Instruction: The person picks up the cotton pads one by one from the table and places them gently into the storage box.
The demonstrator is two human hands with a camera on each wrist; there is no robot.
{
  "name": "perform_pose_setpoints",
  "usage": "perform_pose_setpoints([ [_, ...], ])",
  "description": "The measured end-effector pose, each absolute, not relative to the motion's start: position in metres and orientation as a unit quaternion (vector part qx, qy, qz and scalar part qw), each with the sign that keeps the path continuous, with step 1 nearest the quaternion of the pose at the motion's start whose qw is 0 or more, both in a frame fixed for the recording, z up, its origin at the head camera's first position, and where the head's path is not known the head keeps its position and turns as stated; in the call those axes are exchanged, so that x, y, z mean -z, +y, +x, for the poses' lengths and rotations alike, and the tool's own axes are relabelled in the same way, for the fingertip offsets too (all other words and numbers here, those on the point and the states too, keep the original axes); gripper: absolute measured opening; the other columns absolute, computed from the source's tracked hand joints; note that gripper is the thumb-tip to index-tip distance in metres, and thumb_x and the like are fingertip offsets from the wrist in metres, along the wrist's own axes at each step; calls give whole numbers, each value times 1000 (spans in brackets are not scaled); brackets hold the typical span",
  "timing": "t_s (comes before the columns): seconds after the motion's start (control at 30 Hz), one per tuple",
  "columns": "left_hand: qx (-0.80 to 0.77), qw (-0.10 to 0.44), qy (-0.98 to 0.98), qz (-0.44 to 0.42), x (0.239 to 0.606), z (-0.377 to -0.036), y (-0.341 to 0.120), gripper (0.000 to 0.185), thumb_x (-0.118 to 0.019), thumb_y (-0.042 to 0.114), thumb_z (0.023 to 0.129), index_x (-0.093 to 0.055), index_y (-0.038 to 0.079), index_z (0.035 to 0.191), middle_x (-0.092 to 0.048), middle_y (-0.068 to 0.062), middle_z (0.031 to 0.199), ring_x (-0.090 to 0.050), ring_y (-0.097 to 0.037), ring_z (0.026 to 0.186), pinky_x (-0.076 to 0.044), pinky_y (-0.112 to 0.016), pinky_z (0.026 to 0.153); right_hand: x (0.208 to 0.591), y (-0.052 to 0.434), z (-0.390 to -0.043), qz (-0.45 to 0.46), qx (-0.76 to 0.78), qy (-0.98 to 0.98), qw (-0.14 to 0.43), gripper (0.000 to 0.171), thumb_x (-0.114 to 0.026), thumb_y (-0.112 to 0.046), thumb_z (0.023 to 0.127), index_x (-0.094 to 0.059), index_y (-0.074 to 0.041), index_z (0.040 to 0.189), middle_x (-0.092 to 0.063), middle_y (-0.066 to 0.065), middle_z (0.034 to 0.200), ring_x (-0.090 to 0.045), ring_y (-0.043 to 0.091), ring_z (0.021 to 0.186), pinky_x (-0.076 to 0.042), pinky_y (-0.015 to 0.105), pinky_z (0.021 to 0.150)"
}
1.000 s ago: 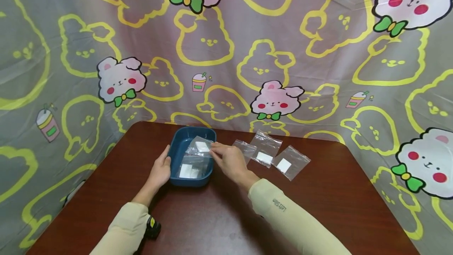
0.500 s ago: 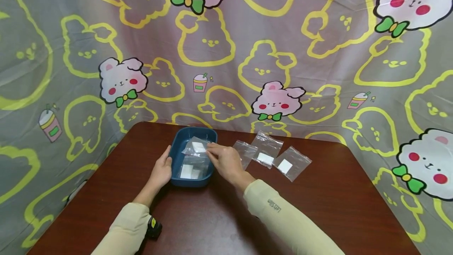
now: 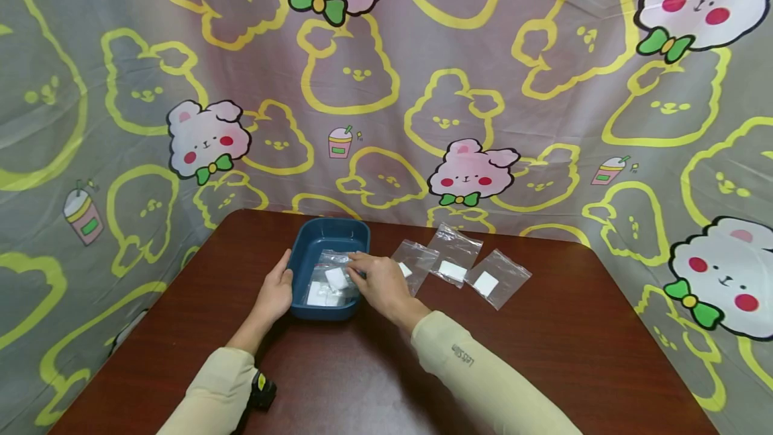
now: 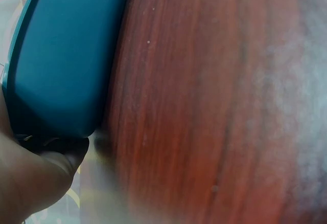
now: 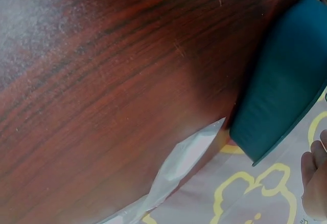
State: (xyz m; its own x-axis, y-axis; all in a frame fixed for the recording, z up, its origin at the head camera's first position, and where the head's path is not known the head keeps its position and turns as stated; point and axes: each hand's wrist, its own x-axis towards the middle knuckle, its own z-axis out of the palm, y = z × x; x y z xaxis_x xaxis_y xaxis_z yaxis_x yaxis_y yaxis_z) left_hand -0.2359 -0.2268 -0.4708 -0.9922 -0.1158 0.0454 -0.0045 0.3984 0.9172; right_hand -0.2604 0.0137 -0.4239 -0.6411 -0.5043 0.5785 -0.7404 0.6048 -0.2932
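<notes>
In the head view, my left hand [image 3: 274,295] holds the left side of a blue rectangular plastic bin [image 3: 326,313]. The left wrist view shows that hand at one end of the bin's outer wall [image 4: 61,70]. Over the bin's near half, my right hand [image 3: 388,286] pinches the edge of a clear zip-lock bag [image 3: 336,279] with a small white block in it. Beneath lie other bagged white pieces [image 3: 317,294], partly covered. The right wrist view catches only some fingers [image 5: 316,168] beside the bin; the pinched bag is hidden there.
Right of the bin, three zip-lock bags with white blocks lie on the dark wooden table: a near-left bag [image 3: 417,259], a middle bag [image 3: 453,254] and a right bag [image 3: 500,278]. A patterned curtain [image 3: 386,173] hangs behind the table. A black device [image 3: 262,391] sits by the left wrist.
My right hand has brought the pinched bag from the bin's middle toward its near end, over the bags there. The left hand keeps its place on the bin.
</notes>
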Motion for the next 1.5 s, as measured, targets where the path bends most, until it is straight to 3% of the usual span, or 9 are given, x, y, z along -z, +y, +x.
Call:
perform_pose_setpoints([
  [0.5,550,46,-833,42,472,-237,-226,54,-26,10,110,-12,9,162,-14,-18,166,-11,-35,151,-10,-54,120,433,28,-263,345,-260,-878,206,18,-74,-23,93,-81,-17,109,-71,-1,121,-69,13,107,-57,35,86],
  [0.73,546,49,-836,39,472,-238,-225,54,-27,10,110,-14,9,162,-16,-18,165,-12,-35,151,-11,-53,120,441,53,-266,329,-271,-882,200,20,-77,-21,91,-80,-13,108,-73,4,117,-71,18,103,-57,40,86],
  [1.1,543,35,-838,44,472,-236,-227,54,-25,12,110,-10,11,163,-13,-16,166,-9,-35,152,-10,-55,120,461,118,-266,285,-246,-905,196,19,-78,-21,89,-81,-13,106,-75,2,111,-73,23,97,-58,44,79],
  [1.23,545,33,-836,46,472,-234,-226,54,-25,11,110,-10,10,163,-13,-17,166,-10,-35,151,-10,-55,120,468,149,-266,240,-267,-915,184,20,-80,-21,88,-81,-12,105,-76,3,107,-73,23,97,-57,45,81],
  [1.5,540,37,-840,42,470,-235,-227,54,-25,12,110,-11,11,163,-13,-17,166,-10,-36,151,-10,-55,120,469,219,-271,146,-256,-939,176,24,-77,-23,90,-79,-8,109,-77,9,98,-73,29,87,-56,51,74],
])
